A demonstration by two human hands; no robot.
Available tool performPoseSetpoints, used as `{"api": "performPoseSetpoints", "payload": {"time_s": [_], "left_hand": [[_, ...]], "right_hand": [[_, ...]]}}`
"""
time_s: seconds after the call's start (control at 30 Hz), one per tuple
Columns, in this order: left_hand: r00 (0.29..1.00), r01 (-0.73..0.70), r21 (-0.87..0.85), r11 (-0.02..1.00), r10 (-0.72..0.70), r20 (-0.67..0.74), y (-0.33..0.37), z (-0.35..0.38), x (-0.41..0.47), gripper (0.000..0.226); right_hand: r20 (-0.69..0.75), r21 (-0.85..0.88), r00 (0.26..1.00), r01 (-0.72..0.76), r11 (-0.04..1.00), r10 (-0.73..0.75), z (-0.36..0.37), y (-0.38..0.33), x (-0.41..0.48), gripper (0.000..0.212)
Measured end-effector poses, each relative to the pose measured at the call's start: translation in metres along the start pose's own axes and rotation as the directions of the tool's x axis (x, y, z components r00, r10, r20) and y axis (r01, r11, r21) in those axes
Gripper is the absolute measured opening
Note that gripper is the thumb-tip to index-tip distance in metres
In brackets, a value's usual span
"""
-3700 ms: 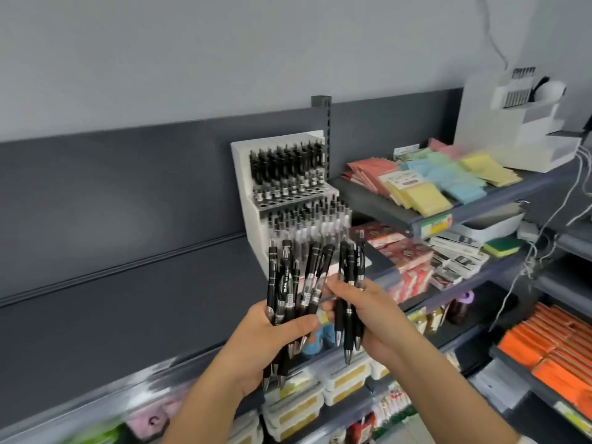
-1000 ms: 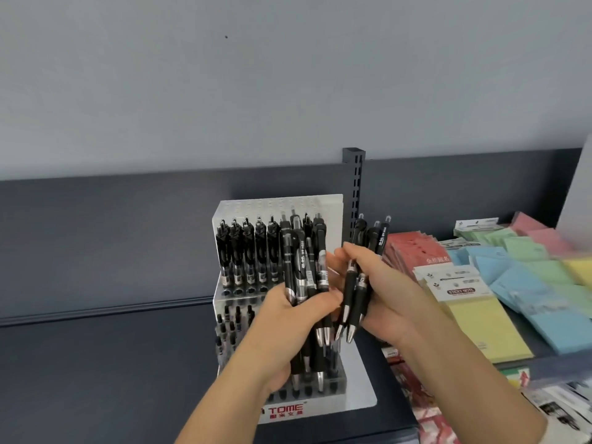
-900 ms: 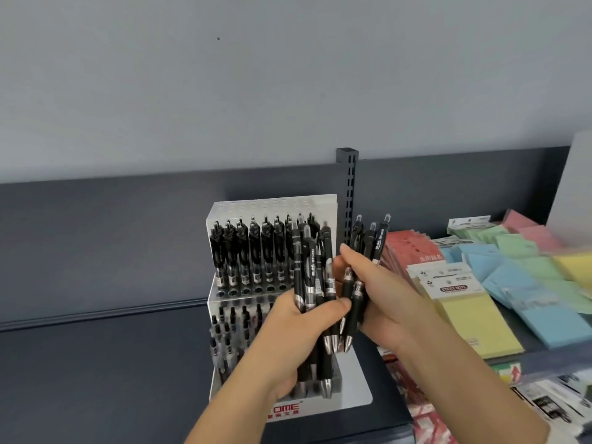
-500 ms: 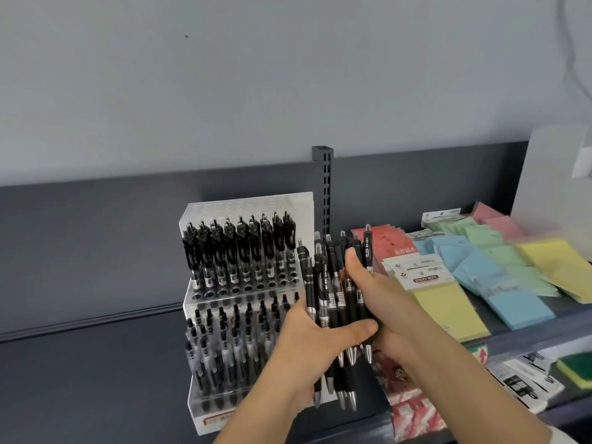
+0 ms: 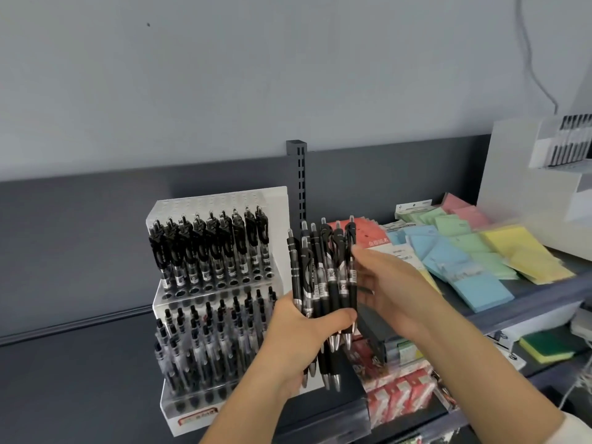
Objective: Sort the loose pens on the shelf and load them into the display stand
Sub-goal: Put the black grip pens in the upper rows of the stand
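Note:
My left hand (image 5: pixel 304 334) grips a bundle of several black click pens (image 5: pixel 323 277), held upright with the tips down. The bundle hangs just right of the white tiered display stand (image 5: pixel 221 200) on the dark shelf (image 5: pixel 80 363). A row of black pens (image 5: pixel 208 251) fills the stand's top tier, and several more stand in the lower tiers (image 5: pixel 211 341). My right hand (image 5: pixel 397 290) is at the bundle's right side, fingers loosely bent, fingertips touching the rightmost pen.
A slotted shelf post (image 5: pixel 299 174) rises behind the stand. Right of it lie red packets (image 5: pixel 371 235) and blue, green and yellow sticky note pads (image 5: pixel 474 251). A white display box (image 5: pixel 519 187) stands far right. Lower shelves hold red packs (image 5: pixel 397 392) and a sponge (image 5: pixel 547 347).
The few pens my right hand held apart have joined the bundle in my left hand. My right hand has eased off to the right. The view has shifted, so the stand sits further left.

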State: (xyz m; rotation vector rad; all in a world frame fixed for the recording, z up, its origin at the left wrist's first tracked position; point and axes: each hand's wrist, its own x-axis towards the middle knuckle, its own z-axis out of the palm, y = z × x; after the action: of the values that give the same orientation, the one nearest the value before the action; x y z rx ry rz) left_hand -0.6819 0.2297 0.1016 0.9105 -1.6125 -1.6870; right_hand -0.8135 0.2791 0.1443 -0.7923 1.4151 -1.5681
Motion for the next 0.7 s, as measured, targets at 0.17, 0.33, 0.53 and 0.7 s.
{"api": "performPoseSetpoints", "payload": {"time_s": [0.17,0.33,0.53,0.7], "left_hand": [[0.996,-0.094,0.059,0.994,0.095,-0.004,0.014,-0.001,-0.006,0.025],[0.968,-0.167,0.033,0.985,0.170,-0.184,0.024,-0.014,-0.015,0.028],[0.884,-0.259,-0.002,0.966,0.236,-0.402,0.041,-0.056,-0.028,0.026],[0.833,-0.269,0.045,0.962,0.256,-0.491,0.047,-0.096,-0.041,0.020]], "right_hand": [[-0.079,-0.180,0.985,0.135,0.974,-0.151,-0.006,-0.009,0.009,0.010],[-0.028,-0.108,0.964,0.261,0.959,-0.266,0.010,-0.017,0.016,0.009],[-0.040,-0.024,0.929,0.367,0.930,-0.367,0.040,-0.029,0.027,0.007],[-0.097,-0.154,0.866,0.473,0.867,-0.490,0.062,-0.039,0.047,0.012]]}}
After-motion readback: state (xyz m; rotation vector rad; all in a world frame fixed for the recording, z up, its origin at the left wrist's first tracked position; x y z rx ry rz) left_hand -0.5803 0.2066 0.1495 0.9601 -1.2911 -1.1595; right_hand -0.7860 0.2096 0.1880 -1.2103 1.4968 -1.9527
